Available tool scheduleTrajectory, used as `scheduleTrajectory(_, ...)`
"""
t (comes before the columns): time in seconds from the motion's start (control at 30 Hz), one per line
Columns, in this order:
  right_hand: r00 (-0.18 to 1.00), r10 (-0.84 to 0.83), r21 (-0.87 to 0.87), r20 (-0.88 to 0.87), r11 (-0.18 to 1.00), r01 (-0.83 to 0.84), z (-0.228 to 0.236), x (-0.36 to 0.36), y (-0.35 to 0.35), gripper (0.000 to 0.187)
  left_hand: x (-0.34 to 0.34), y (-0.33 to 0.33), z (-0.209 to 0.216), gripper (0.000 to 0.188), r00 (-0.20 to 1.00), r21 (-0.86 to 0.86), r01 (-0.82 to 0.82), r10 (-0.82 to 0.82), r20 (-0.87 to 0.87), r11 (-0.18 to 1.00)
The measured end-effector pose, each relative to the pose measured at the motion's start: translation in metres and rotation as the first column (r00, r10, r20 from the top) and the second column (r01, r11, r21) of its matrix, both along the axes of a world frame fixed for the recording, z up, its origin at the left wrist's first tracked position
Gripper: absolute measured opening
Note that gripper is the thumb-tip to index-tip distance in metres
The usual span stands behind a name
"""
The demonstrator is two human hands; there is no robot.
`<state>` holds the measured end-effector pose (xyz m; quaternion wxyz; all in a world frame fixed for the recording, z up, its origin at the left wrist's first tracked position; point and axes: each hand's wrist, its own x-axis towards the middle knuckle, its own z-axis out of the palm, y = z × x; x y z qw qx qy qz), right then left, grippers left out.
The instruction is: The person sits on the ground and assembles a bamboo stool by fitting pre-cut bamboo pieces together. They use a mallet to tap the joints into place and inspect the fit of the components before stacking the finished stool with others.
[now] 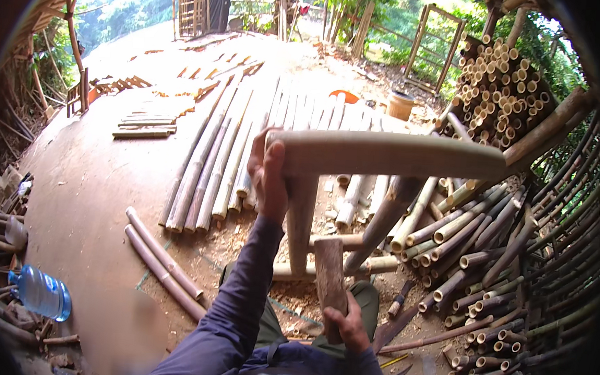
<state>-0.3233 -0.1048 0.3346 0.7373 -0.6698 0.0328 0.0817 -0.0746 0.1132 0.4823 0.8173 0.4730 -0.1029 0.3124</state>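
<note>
The left hand [270, 179] has its fingers wrapped around the end of a bamboo frame [384, 155] held up over the dirt floor [93, 195]; the right hand [346, 324] grips a wooden mallet [329, 275] upright just below it.

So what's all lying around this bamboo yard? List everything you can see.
pale bamboo frame piece: one, tan, held up at centre
brown wooden mallet block: one, upright below the frame
long split bamboo poles: a row, pale green-tan, on the dirt ground ahead
short cut bamboo tubes: a heap, tan, at right
stacked bamboo ends: a bundle, tan, upper right
curved bamboo poles: two, beige, ground at left
clear blue water jug: one, lying lower left
tan bucket: one, far centre
left hand: gripping the frame's end
right hand: gripping the mallet
</note>
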Motion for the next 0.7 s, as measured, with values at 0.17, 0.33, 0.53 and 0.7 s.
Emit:
scheduleTrajectory(0.17,0.974,0.044,-0.001,-0.222,0.999,-0.046,0.047,-0.039,-0.017,0.081,-0.029,0.010,-0.004,0.050,0.994,0.008,0.028,-0.029,0.108,1.000)
scheduleTrajectory(0.33,0.993,0.072,-0.052,-0.096,0.996,-0.078,0.072,-0.048,-0.029,0.085,-0.036,0.020,0.003,0.056,0.995,0.056,0.047,-0.052,0.081,0.997)
scheduleTrajectory(0.53,0.988,0.073,-0.144,-0.134,0.985,-0.092,0.136,-0.073,-0.049,0.097,-0.075,0.018,0.010,0.072,0.998,0.231,-0.054,0.044,0.050,0.972)
scheduleTrajectory(0.7,0.958,-0.257,-0.029,0.126,0.965,0.262,0.229,-0.112,-0.066,0.123,-0.131,0.013,0.007,0.092,0.998,0.298,-0.038,0.050,-0.035,0.954)
